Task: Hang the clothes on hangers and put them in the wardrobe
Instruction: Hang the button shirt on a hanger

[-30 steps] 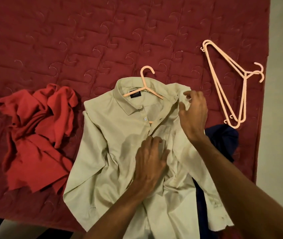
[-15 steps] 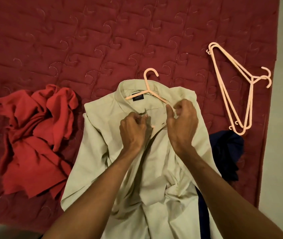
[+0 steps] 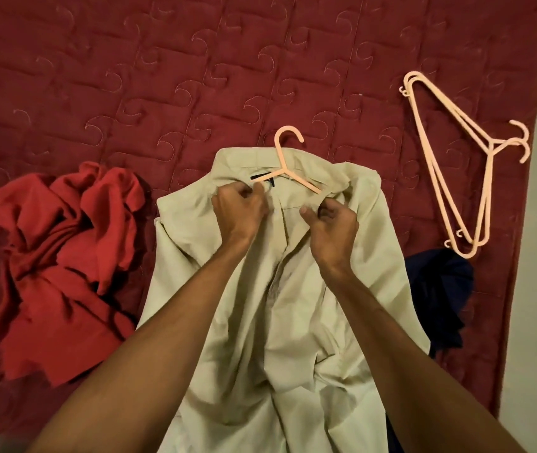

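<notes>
The shirt (image 3: 375, 256) lies face up on the bed (image 3: 162, 76), collar away from the person. A hanger (image 3: 288, 165) sits inside the collar, with its hook resting on the quilt beyond the collar. The left hand (image 3: 239, 210) has its fingers curled and pinches the left front edge just below the collar. The right hand (image 3: 331, 223), likewise curled, pinches the right front edge. The hands are near each other at the neck opening. A red garment (image 3: 64, 256) lies crumpled left of the shirt. A navy garment (image 3: 440, 282) lies partly under the shirt's right side. The spare hangers (image 3: 491, 147) lie stacked near the bed's right edge.
</notes>
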